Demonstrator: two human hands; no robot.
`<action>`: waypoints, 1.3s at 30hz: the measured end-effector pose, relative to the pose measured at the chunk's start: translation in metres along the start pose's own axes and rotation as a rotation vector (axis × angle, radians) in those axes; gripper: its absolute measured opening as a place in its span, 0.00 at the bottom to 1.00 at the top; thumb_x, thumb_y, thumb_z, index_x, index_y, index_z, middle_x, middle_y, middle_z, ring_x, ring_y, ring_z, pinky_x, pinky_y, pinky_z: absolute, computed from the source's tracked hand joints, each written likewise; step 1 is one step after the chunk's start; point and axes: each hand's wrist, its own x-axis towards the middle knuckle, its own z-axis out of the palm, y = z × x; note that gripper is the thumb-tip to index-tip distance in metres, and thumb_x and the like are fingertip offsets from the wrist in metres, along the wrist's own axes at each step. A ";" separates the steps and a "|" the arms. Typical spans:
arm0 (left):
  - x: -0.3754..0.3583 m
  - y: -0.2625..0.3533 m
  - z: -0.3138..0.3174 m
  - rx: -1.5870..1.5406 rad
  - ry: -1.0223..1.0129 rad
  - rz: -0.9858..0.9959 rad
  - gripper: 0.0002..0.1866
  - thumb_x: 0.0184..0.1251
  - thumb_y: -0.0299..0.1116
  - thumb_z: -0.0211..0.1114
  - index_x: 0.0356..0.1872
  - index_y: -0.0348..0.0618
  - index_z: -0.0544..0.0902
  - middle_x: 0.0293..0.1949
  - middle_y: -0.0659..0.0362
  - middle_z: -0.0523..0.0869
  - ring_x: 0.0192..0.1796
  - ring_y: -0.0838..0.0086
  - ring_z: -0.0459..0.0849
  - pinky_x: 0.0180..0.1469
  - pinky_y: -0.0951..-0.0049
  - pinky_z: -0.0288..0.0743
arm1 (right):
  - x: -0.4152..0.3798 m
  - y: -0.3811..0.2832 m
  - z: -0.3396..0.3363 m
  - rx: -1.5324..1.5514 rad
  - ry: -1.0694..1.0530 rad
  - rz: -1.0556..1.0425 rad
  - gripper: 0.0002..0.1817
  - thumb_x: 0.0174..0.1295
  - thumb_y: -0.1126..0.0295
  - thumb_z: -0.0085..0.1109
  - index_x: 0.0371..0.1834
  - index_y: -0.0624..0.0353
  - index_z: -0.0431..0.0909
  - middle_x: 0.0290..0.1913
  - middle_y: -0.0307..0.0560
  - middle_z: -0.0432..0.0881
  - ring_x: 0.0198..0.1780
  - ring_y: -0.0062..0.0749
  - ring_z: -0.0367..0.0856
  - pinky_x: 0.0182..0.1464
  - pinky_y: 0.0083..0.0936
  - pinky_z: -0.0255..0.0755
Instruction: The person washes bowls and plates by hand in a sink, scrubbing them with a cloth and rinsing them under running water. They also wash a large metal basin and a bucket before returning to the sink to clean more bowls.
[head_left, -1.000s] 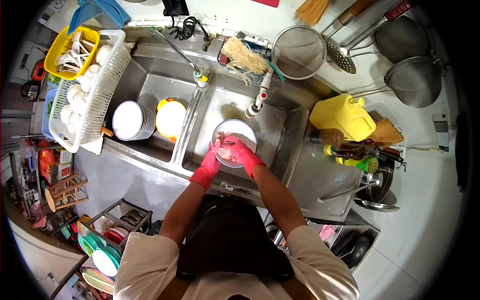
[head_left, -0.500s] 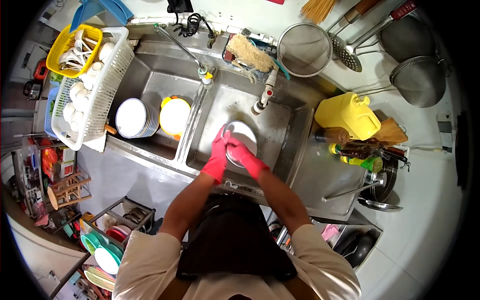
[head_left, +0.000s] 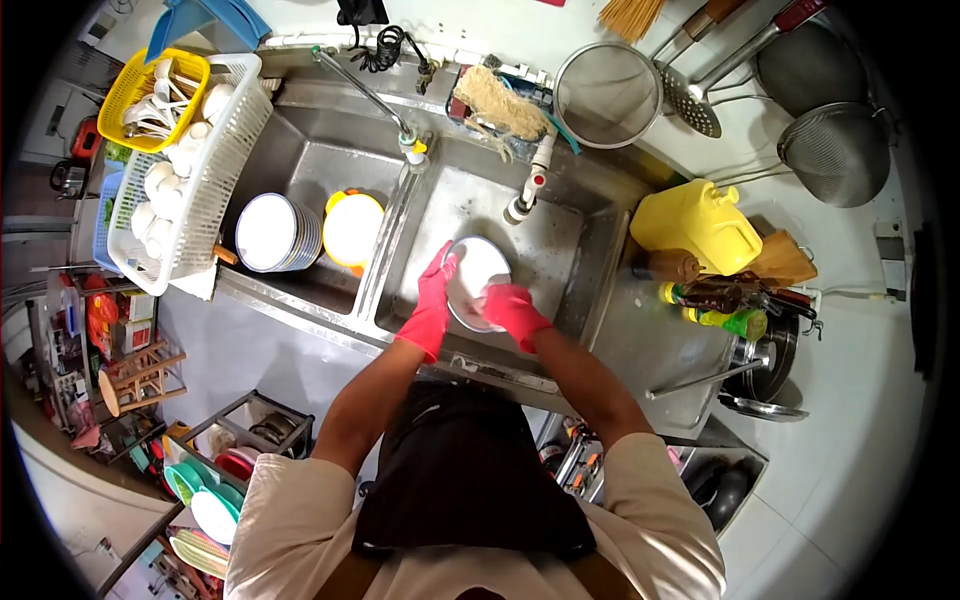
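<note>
A white plate (head_left: 474, 272) with a dark rim is held over the right sink basin (head_left: 440, 200). My left hand (head_left: 436, 290), in a pink rubber glove, grips the plate's left edge with the thumb over the rim. My right hand (head_left: 512, 312), gloved the same way, presses on the plate's lower right part. Its fingers are bent and slightly blurred, and I cannot make out whether a cloth or sponge is under them. In the left basin stands a stack of white plates (head_left: 268, 232), beside a white-and-yellow dish (head_left: 352, 230) with orange tabs.
A tap (head_left: 520, 208) hangs over the right basin, and a second one (head_left: 365, 92) stands near the divider. At left, a white basket (head_left: 195, 190) holds bowls and a yellow basket (head_left: 185, 120) of spoons. A yellow jug (head_left: 690, 228) and bottles (head_left: 715, 298) stand right. Strainers (head_left: 608, 95) hang behind.
My right hand has moved away from my left, across the plate to its lower right. My left hand has stayed at the left rim, and more of the plate's inside shows.
</note>
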 end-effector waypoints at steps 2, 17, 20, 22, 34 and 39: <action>0.004 -0.012 -0.001 0.119 0.055 0.057 0.22 0.66 0.32 0.60 0.61 0.41 0.72 0.54 0.58 0.79 0.54 0.75 0.75 0.60 0.75 0.65 | 0.024 0.003 0.008 0.013 0.211 0.186 0.14 0.58 0.64 0.55 0.43 0.59 0.77 0.44 0.59 0.80 0.48 0.46 0.80 0.51 0.34 0.71; 0.004 -0.027 0.010 0.024 0.037 -0.068 0.20 0.67 0.35 0.60 0.58 0.40 0.75 0.53 0.58 0.80 0.51 0.70 0.78 0.58 0.72 0.69 | 0.038 0.007 0.027 0.290 0.780 -0.121 0.21 0.53 0.58 0.59 0.48 0.57 0.73 0.47 0.59 0.78 0.45 0.55 0.77 0.47 0.41 0.72; -0.016 0.034 0.037 -0.064 0.044 -0.193 0.21 0.66 0.36 0.61 0.58 0.41 0.75 0.52 0.58 0.80 0.50 0.70 0.79 0.57 0.73 0.70 | -0.019 -0.017 0.002 0.326 0.296 -0.251 0.18 0.52 0.59 0.61 0.44 0.52 0.77 0.45 0.52 0.81 0.48 0.49 0.79 0.50 0.37 0.72; -0.021 0.044 0.029 -0.068 0.006 -0.243 0.22 0.67 0.39 0.59 0.60 0.43 0.74 0.53 0.59 0.80 0.53 0.70 0.77 0.57 0.71 0.70 | 0.006 0.042 0.020 0.476 0.010 -0.373 0.18 0.51 0.57 0.63 0.44 0.52 0.78 0.44 0.51 0.82 0.46 0.46 0.80 0.50 0.36 0.73; -0.018 0.035 0.008 0.318 -0.275 -0.203 0.24 0.63 0.30 0.63 0.61 0.42 0.73 0.51 0.59 0.82 0.51 0.75 0.78 0.56 0.74 0.71 | 0.047 0.050 -0.014 1.063 0.636 -0.161 0.08 0.62 0.69 0.58 0.30 0.58 0.71 0.28 0.37 0.76 0.26 0.20 0.70 0.33 0.20 0.70; -0.009 0.032 0.007 0.420 -0.438 -0.196 0.30 0.47 0.20 0.61 0.59 0.43 0.76 0.50 0.59 0.83 0.50 0.75 0.79 0.56 0.75 0.70 | 0.002 -0.001 -0.054 1.076 0.301 -0.199 0.12 0.66 0.68 0.53 0.48 0.61 0.74 0.41 0.42 0.81 0.40 0.22 0.77 0.42 0.18 0.72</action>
